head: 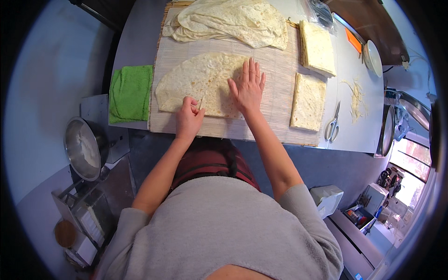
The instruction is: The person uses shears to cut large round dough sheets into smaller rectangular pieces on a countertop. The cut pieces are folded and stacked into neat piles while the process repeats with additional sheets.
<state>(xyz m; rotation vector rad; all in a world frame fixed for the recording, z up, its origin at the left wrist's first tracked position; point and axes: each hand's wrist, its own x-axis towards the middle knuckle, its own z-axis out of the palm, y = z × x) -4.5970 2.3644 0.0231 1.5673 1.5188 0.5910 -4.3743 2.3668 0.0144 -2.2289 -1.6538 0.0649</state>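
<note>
A large thin flatbread, folded into a half-round with browned spots, lies on a bamboo mat before me. My right hand rests flat on its right part, fingers spread and gripping nothing. At the near edge of the bread, my left hand is closed, thumb against the fingers. Between them a narrow pale strip sticks up, which looks like flatbread. Beyond, a pile of unfolded flatbreads covers the far end of the mat.
Folded flatbread stacks stand at the right, one farther off and one nearer. Scissors and thin scraps lie on the table. A green towel is at left; a steel bowl stands lower. A white bowl sits far right.
</note>
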